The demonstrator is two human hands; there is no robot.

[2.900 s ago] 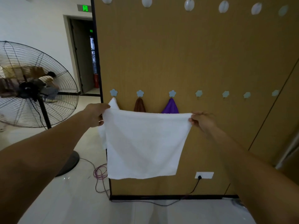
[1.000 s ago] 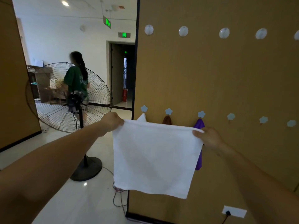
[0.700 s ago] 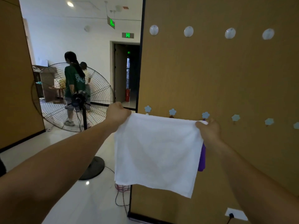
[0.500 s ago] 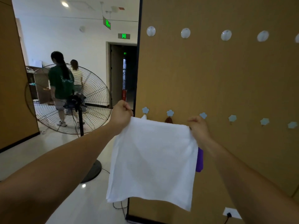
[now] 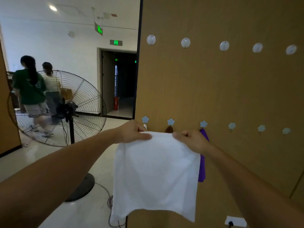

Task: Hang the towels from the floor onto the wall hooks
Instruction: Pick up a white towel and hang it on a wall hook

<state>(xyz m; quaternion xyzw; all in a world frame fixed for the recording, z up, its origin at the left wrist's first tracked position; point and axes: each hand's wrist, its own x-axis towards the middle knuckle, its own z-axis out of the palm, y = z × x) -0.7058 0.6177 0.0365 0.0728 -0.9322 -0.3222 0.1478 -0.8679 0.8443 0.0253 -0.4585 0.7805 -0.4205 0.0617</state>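
**Grips of left hand [image 5: 131, 133] and right hand [image 5: 191, 139] pinch the white towel [image 5: 154, 175] by its top edge**

Before the wall [image 5: 230, 88], it hangs flat, with the edge roughly level from hand to hand. The nearest bare hook [image 5: 232, 125] lies up and to the right, past the purple towel [image 5: 202, 168], closer to the right hand.

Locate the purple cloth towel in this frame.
In the head view, right of centre, the purple cloth towel hangs from the third pale blue flower-shaped hook from the left, partly hidden behind the right hand and the square white towel.
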